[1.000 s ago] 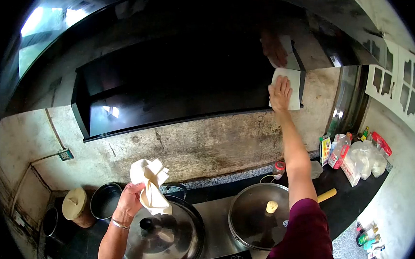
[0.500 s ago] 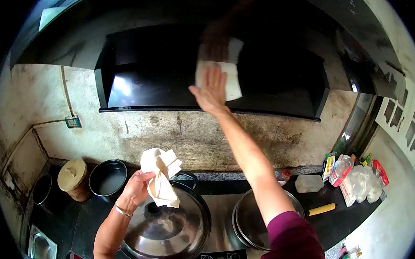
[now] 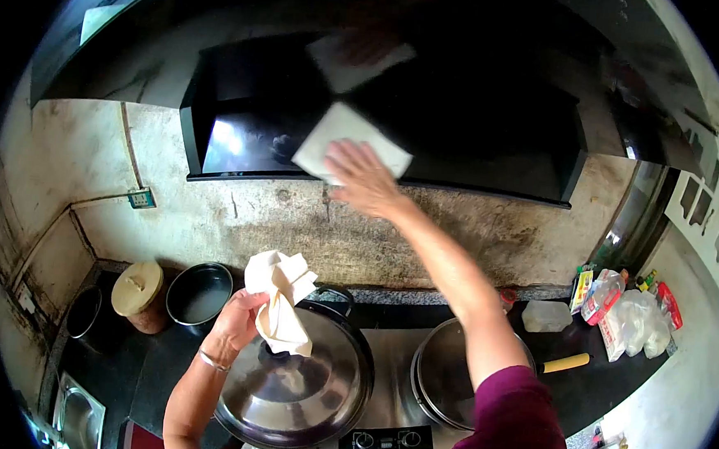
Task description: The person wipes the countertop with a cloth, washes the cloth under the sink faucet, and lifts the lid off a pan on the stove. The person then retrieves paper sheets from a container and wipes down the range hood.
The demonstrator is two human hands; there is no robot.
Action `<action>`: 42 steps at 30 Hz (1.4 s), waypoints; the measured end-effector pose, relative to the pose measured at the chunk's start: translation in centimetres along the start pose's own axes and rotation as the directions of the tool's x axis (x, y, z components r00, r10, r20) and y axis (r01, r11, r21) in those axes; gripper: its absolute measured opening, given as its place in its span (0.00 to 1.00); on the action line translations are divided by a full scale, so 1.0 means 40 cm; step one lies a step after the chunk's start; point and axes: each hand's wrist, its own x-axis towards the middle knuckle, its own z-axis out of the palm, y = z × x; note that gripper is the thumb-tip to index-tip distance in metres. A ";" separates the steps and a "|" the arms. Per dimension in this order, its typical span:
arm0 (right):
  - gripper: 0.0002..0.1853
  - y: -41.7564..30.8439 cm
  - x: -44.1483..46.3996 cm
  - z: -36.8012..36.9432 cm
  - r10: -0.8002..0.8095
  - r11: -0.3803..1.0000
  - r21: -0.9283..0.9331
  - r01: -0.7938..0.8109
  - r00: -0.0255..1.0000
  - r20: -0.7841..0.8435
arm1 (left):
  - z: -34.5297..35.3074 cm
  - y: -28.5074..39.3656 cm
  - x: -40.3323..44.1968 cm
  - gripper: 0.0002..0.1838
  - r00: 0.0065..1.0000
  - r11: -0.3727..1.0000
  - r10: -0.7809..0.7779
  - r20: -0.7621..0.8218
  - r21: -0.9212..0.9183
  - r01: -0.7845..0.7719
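Observation:
My right hand (image 3: 368, 178) lies flat with its fingers stretched out on a white cloth (image 3: 342, 130). The cloth is spread against the glossy black panel of the range hood (image 3: 487, 154), near its lower edge, and is mirrored in the surface above. In my left hand (image 3: 238, 322) is a bunched cream cloth (image 3: 279, 302), pinched between thumb and fingers. It hangs over the large domed steel lid (image 3: 299, 398) on the left side of the stove, partly covering the lid's knob.
A lidded pan (image 3: 449, 370) with a yellow handle (image 3: 566, 363) stands on the stove's right. Left are a black pot (image 3: 199, 297) and a crock with a beige lid (image 3: 137, 288). Plastic bags (image 3: 642, 320), bottles and a clear container (image 3: 546, 317) sit at the right end.
My right hand and the white cloth have moved left and slightly down along the hood, and the cloth has turned to a diamond. My left hand keeps its grip; the view has shifted slightly.

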 end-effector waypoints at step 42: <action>0.39 -0.155 0.108 -0.022 0.071 0.997 0.004 -0.071 0.997 0.028 | -0.230 0.063 -0.167 0.13 0.998 0.997 0.042 -0.042 -0.059 -0.045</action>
